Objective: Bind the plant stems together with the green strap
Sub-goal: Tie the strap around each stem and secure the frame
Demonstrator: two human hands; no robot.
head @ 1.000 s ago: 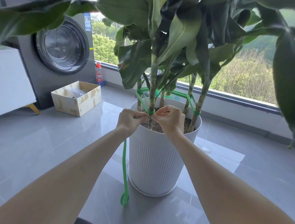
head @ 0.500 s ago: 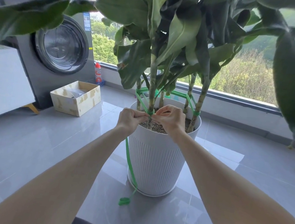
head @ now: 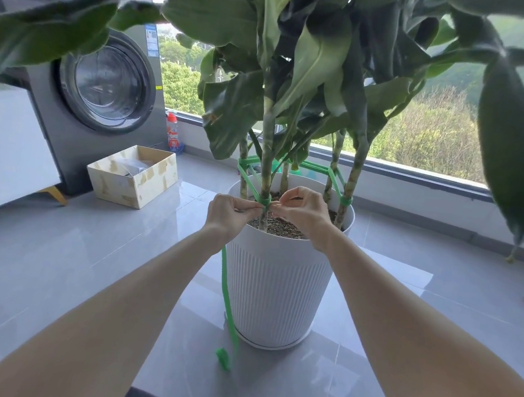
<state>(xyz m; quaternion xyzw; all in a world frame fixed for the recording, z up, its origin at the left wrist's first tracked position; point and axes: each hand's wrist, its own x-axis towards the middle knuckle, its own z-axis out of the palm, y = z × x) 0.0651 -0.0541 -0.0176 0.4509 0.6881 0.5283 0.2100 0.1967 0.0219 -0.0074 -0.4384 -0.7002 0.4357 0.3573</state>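
Note:
A tall leafy plant stands in a ribbed white pot (head: 272, 292) on the floor, with several thin stems (head: 266, 166) rising from the soil. A green strap (head: 319, 167) runs from stem to stem in a ring just above the pot rim and is wound around the front stem. My left hand (head: 227, 212) pinches the strap left of that stem. My right hand (head: 302, 208) pinches it on the stem's right side. The strap's loose tail (head: 227, 306) hangs from my left hand down the pot's side to the floor.
A grey washing machine (head: 102, 93) stands at the left with an open cardboard box (head: 133, 176) in front of it. A red-capped bottle (head: 172, 134) sits by the window sill. Large leaves hang overhead. Grey floor tiles surround the pot.
Both hands have stayed at the front stem, working the strap. The hanging tail has swung right, closer to the pot's base.

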